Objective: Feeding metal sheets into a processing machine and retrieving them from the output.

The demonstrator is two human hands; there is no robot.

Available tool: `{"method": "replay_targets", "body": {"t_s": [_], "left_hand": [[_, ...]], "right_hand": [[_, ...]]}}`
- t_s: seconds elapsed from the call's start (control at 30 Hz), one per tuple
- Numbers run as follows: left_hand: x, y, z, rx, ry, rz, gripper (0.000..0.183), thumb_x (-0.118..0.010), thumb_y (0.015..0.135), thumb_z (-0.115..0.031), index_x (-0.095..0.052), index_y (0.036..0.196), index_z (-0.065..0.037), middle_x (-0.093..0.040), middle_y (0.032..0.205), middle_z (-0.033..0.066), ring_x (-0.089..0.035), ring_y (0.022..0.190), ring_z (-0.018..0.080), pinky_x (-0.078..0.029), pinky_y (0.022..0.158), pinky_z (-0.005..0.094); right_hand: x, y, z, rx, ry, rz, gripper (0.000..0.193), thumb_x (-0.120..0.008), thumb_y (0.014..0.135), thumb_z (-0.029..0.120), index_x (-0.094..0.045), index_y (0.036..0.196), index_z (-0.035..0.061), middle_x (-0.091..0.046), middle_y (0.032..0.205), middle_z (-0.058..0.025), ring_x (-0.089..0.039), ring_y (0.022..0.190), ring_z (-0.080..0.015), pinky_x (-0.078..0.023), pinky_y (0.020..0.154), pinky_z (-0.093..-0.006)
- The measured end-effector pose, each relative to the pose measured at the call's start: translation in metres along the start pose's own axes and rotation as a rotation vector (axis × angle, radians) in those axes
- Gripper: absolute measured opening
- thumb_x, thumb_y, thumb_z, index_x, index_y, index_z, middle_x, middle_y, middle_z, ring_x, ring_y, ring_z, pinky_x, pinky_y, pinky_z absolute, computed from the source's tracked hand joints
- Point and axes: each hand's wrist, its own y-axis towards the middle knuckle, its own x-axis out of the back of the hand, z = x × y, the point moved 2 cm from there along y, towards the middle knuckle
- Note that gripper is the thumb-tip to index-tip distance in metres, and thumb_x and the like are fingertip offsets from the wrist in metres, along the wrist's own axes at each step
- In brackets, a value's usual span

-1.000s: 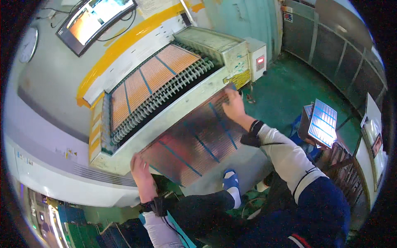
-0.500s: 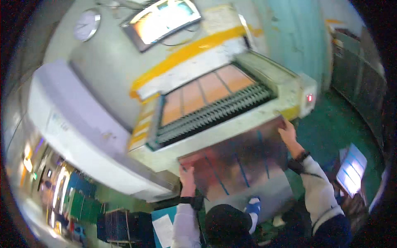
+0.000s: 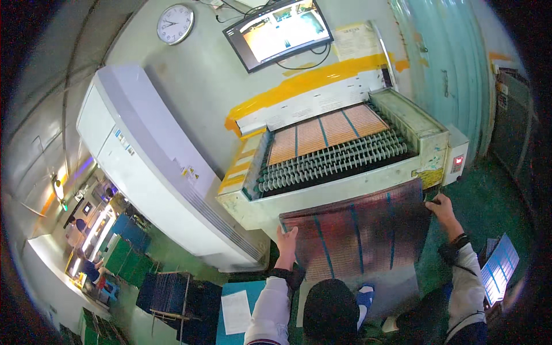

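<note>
A wide, thin coppery-brown panel with blue stripes slopes down in front of a roller conveyor machine. My left hand is at its left edge, thumb and fingers around the border. My right hand is at the upper right edge, with thumb and forefinger pinched together there. A similar lighter panel with blue stripes lies on the machine behind its rows of ribbed rollers. Below the held panel a plain grey sheet shows, partly covered.
A tall white cabinet unit stands left of the machine. A blue surface with white paper and a dark rack are at lower left. More striped panels stand at lower right. A screen hangs above. People sit far left.
My view has swung, so the machine and screen sit further right in the picture. Both hands stay at the panel's edges; my right fingers now pinch nearer its outer border.
</note>
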Motion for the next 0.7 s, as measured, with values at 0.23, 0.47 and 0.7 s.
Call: {"method": "replay_targets", "body": {"t_s": [0.23,0.47,0.7], "left_hand": [[-0.052,-0.05,-0.089,-0.077,-0.183,0.319,0.052,-0.064,0.089,-0.019,-0.043,0.134,-0.003,-0.06,0.113,0.0097,-0.058,0.096,0.0179,-0.047,0.084,0.0301],[-0.139,-0.159,-0.226,-0.253,-0.529,0.738,0.041,-0.055,0.095,-0.016,-0.045,0.133,-0.003,-0.061,0.112,0.0118,-0.059,0.1,0.0196,-0.048,0.088,0.0315],[-0.147,-0.197,-0.195,-0.186,-0.416,0.837,0.031,-0.054,0.096,-0.021,-0.056,0.122,-0.005,-0.063,0.1,0.0065,-0.058,0.089,0.0132,-0.049,0.079,0.0267]], "right_hand": [[-0.022,-0.017,0.068,0.479,-0.817,0.502,0.032,-0.073,0.064,0.032,-0.068,0.084,0.0066,-0.065,0.083,-0.0174,-0.063,0.079,-0.0373,-0.049,0.068,-0.0472],[-0.156,-0.084,0.147,0.578,-0.691,0.671,0.028,-0.06,0.075,0.034,-0.066,0.088,0.0096,-0.066,0.086,-0.0159,-0.063,0.084,-0.0376,-0.049,0.073,-0.0499],[-0.133,-0.096,0.184,0.62,-0.546,0.489,0.026,-0.058,0.08,0.037,-0.067,0.083,0.0124,-0.067,0.08,-0.0141,-0.065,0.074,-0.0362,-0.052,0.066,-0.0477]]}}
